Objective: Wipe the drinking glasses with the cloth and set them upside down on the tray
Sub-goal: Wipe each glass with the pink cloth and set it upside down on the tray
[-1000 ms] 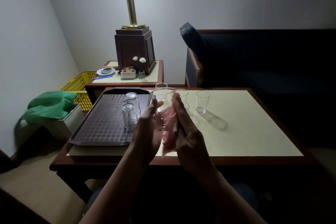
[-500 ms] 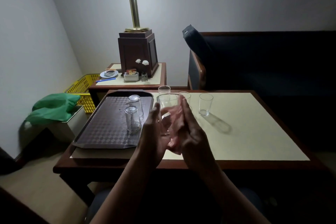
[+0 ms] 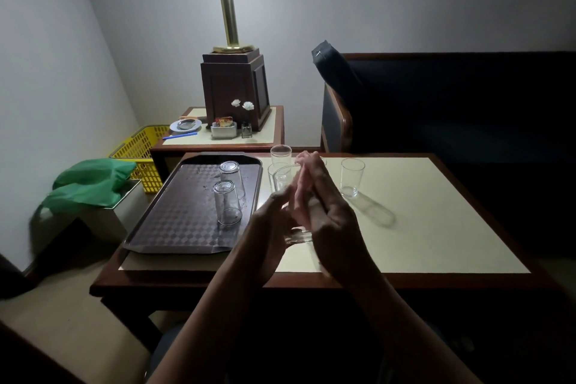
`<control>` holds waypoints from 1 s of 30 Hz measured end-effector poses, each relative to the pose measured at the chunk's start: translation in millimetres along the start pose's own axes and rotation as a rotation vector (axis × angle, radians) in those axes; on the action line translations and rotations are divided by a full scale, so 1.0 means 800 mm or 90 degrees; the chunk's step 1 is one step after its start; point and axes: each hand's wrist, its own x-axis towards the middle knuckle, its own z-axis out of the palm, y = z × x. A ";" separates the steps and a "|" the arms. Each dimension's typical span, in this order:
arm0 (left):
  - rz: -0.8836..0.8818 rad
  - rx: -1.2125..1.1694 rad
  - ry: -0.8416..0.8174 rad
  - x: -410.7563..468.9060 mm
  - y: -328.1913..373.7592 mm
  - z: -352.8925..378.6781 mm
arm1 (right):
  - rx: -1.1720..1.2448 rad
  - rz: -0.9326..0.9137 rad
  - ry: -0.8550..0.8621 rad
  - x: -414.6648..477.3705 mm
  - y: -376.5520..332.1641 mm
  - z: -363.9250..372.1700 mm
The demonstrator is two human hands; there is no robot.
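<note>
I hold a clear drinking glass (image 3: 285, 179) upright between both hands above the table's near middle. My left hand (image 3: 269, 223) grips its left side. Straight fingers of my right hand (image 3: 324, 212) press flat along its right side. No cloth shows in the hands. Two glasses stand upside down on the dark brown tray (image 3: 174, 221), a far one (image 3: 231, 174) and a near one (image 3: 227, 204). Upright glasses stand on the table: one at the back (image 3: 280, 154), one to the right (image 3: 352, 178), one partly behind the held glass (image 3: 272, 176).
The cream table top (image 3: 420, 227) has a brown wooden edge. A side table (image 3: 268, 131) behind carries a lamp box (image 3: 235, 87), a dish and small items. A yellow basket (image 3: 140, 150) and green cloth (image 3: 90, 181) sit left; a dark bench (image 3: 452, 103) is right.
The right hand's fingers have slid up along the glass and cover more of it. The left hand has closed further round the glass. The other glasses have not moved.
</note>
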 end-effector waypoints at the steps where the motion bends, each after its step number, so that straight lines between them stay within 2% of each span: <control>1: -0.008 -0.001 -0.011 -0.001 0.001 0.000 | 0.024 0.034 0.002 0.007 -0.001 -0.002; 6: -0.001 -0.051 -0.003 0.008 0.002 -0.013 | 0.119 0.204 -0.024 0.010 0.005 -0.013; 14: 0.111 -0.151 0.106 0.013 -0.008 -0.011 | 0.113 0.186 0.007 -0.030 0.007 -0.004; 17: 0.120 -0.154 0.135 0.009 -0.012 0.001 | -0.064 0.096 0.038 -0.036 0.007 0.011; 20: 0.115 -0.160 0.173 0.009 -0.011 0.007 | -0.234 -0.083 0.099 -0.041 0.015 0.025; 22: 0.095 -0.194 0.178 0.005 -0.005 0.008 | -0.254 -0.214 0.121 -0.046 0.034 0.025; 24: 0.061 -0.220 0.180 0.000 -0.002 0.009 | -0.207 -0.242 0.163 -0.050 0.043 0.019; 26: 0.038 -0.232 0.146 -0.006 -0.002 0.010 | -0.135 -0.159 0.225 -0.050 0.030 0.010; 29: 0.038 -0.225 0.120 -0.014 -0.001 0.014 | 0.051 0.026 0.279 -0.035 0.022 -0.007; 30: 0.040 -0.219 0.116 -0.016 0.000 0.016 | 0.064 0.071 0.292 -0.030 0.023 -0.011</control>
